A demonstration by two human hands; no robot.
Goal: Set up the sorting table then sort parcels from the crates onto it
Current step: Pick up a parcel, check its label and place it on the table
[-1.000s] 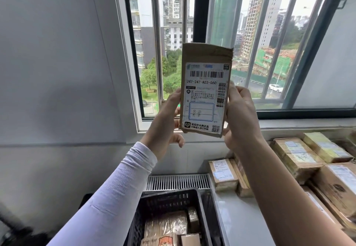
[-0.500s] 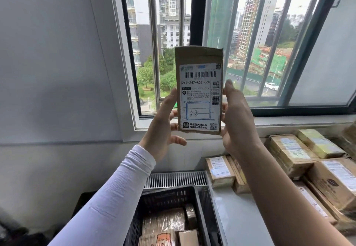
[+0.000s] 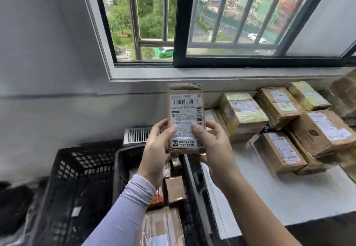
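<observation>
A flat brown parcel [image 3: 184, 101] with a white shipping label stands upright in front of me, label facing me. My left hand [image 3: 157, 145] grips its lower left edge, thumb on the label. My right hand [image 3: 211, 145] grips its lower right edge, thumb on the label too. The parcel hangs above the gap between a black crate [image 3: 123, 161] holding several parcels and the white sorting table [image 3: 279, 193] to the right. Several taped brown parcels [image 3: 279, 149] lie on the table's far side.
A second black crate [image 3: 77, 188] stands to the left of the first. A white vent grille [image 3: 134, 134] sits behind the crates under the barred window [image 3: 173, 24]. A grey wall closes the left side.
Both hands have lowered the parcel from in front of the window down to just above the crate and table edge. My view has tilted downward.
</observation>
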